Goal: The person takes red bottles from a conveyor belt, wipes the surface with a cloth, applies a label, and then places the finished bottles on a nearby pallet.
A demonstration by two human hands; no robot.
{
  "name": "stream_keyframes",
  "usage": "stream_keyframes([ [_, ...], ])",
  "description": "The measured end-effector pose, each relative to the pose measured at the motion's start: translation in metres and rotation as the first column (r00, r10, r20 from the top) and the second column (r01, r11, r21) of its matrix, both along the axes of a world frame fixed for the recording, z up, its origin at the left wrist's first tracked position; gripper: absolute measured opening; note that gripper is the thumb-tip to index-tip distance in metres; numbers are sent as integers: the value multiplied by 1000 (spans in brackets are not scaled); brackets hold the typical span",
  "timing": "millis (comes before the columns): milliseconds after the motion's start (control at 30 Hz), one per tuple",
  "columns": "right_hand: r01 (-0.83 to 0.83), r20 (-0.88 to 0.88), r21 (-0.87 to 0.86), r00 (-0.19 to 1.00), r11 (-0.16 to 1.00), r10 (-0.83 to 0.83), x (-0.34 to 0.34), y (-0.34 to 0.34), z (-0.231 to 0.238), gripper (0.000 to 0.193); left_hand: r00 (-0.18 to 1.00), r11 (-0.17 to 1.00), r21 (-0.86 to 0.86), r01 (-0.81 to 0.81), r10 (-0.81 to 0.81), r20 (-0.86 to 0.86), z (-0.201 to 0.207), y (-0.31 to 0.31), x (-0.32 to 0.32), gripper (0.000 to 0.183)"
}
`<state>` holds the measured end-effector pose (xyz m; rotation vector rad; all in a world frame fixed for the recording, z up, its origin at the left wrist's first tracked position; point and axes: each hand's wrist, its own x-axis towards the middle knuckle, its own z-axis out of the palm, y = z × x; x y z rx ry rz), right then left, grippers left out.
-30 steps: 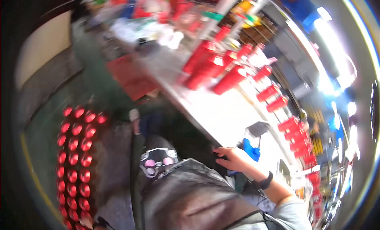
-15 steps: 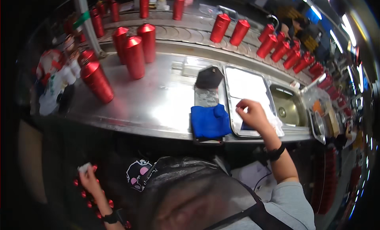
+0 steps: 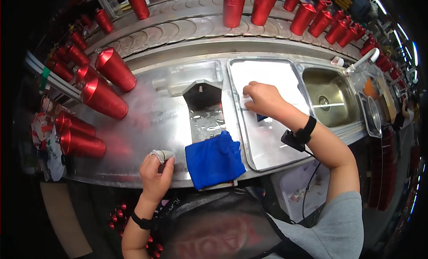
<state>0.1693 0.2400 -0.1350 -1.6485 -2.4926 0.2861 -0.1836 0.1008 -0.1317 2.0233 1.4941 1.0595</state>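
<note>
My left hand (image 3: 156, 178) is over the front edge of the steel counter, its fingers curled around a small white cloth (image 3: 161, 155). Part of that cloth covers the fingertips. My right hand (image 3: 263, 98) is closed above a white-lined metal tray (image 3: 285, 145); what its fingers grip, if anything, is hidden. A small dark blue piece (image 3: 261, 117) shows just under that hand. Between my hands lies a folded blue cloth (image 3: 214, 160), draped over the near end of a wet metal stand. The stand has a black angled holder (image 3: 203, 96) at its far end.
Several red metal bottles (image 3: 104, 98) stand at the counter's left. More red bottles (image 3: 234, 9) line the conveyor (image 3: 178, 31) behind. A steel sink (image 3: 330, 98) with a white faucet (image 3: 365, 58) is right of the tray. A white bin (image 3: 290, 196) sits below the counter.
My left hand has come up from below the counter to its front edge, keeping the white cloth. My right hand stays over the tray, slightly farther back. The view has shifted.
</note>
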Motion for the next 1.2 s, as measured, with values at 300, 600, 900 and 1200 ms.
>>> stream_keyframes([
  [300,-274,110,19,957,962,270,3,22,1,23,976,970,-186,-156,181,122,-6,4,-1,9],
  [600,-53,47,69,998,996,50,3,18,-14,10,981,978,-160,-135,154,117,-6,7,-8,9],
  [900,729,-631,220,613,649,-475,111,47,24,17,980,979,-180,-101,129,151,-6,-10,-22,7],
  [1200,838,-774,534,539,114,-332,224,-56,94,19,960,971,-231,-51,112,256,-14,-18,-24,5],
])
